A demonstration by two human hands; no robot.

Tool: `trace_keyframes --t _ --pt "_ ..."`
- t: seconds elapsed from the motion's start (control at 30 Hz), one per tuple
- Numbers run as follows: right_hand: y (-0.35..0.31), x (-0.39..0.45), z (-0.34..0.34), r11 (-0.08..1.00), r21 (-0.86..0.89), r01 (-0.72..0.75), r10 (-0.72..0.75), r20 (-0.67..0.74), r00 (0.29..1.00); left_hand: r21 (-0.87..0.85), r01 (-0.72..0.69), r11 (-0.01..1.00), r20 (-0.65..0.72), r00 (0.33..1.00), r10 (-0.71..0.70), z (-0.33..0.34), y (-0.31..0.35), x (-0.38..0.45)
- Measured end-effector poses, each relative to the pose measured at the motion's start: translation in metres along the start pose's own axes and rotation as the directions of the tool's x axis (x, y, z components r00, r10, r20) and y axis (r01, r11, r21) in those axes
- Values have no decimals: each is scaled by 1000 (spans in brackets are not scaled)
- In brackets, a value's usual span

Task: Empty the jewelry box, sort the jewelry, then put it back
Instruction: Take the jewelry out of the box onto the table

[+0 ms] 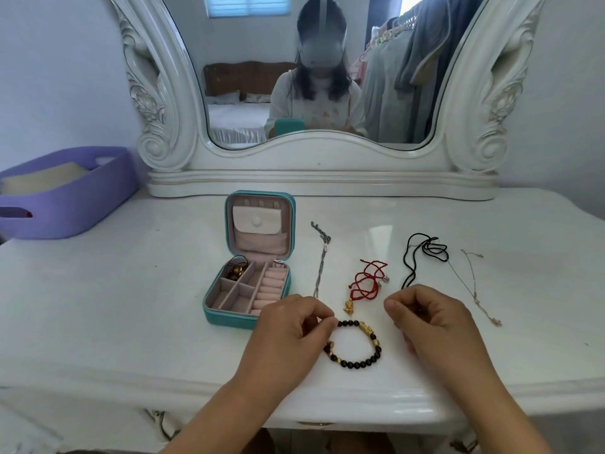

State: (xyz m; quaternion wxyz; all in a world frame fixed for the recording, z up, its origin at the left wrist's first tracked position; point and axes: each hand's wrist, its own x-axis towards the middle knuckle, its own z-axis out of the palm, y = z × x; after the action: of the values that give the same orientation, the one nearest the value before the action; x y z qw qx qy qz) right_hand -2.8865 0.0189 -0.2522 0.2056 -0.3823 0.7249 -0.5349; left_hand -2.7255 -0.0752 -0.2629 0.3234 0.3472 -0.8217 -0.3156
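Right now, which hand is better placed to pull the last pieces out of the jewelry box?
Left. The left hand sits right beside the open jewelry box, whose back compartment holds beads. The right hand lies farther off, across the beaded bracelet.

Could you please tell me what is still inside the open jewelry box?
In the jewelry box, the back-left compartment holds a dark cord with brownish-gold beads, and a small ring-like piece sits at the back right. The other compartments look empty; the lid pouch hides its contents.

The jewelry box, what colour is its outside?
Teal outside, on the jewelry box; pale pink lining. Head view.
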Motion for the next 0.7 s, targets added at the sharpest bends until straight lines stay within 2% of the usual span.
trace_keyframes --t 0.23,0.7 --pt "1 1 -1 998 68 -1 1 3 1000 -69 37 997 -21 999 -39 -3 0 0" --pt "4 -1 0 997 66 35 -36 4 999 -61 24 998 -32 999 -26 -1 -1 -2"
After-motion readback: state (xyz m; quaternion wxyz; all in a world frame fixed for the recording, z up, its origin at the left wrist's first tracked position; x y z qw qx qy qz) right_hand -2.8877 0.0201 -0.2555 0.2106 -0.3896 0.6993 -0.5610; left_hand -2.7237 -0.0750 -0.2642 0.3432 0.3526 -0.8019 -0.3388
